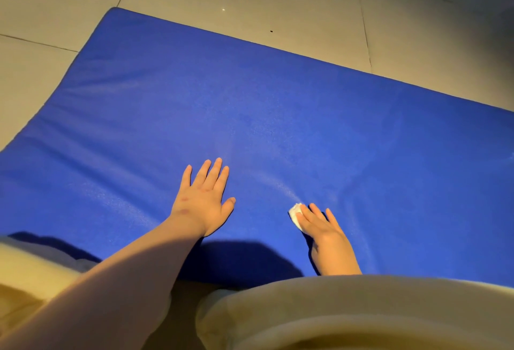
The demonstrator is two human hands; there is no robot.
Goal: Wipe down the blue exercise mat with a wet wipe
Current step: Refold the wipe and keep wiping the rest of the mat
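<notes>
mid-wipe, near edge of the mat
right hand (319, 228) lay flat, fingers straight, pressing the bunched wet wipe (295, 211) onto the blue mat (250, 99). left hand (204, 199) was spread flat on the mat nearby, likely bracing. the wipe sat under the right fingertips. next move probably calls for pressed strokes outward over the far surface.

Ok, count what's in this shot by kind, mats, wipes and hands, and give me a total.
blue mat: 1
white wipe: 1
hands: 2, the left hand flat on the mat and the right hand pressing the wipe
Total: 4
</notes>
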